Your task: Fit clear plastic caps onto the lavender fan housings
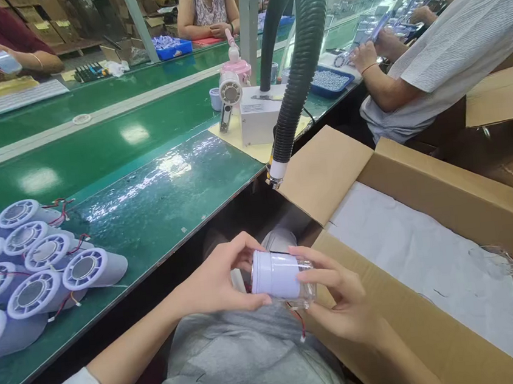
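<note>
Between my two hands, above my lap, is a lavender cylindrical part (280,275) lying on its side. My left hand (222,275) is closed round its left end, thumb below and fingers above. Gripped by my right hand (340,287) is a clear plastic cover (308,278) at the part's right end. A red wire with a small white connector (302,328) hangs below them. Several similar lavender cylinders (94,269) with round grilles and red wires lie on the green bench at the left.
An open cardboard box (423,168) with white lining and a clear piece (497,261) stands at the right. A black flexible hose (293,84) arches down ahead. On the bench are a white box (260,118) and a small fan (230,94). Other people sit around the line.
</note>
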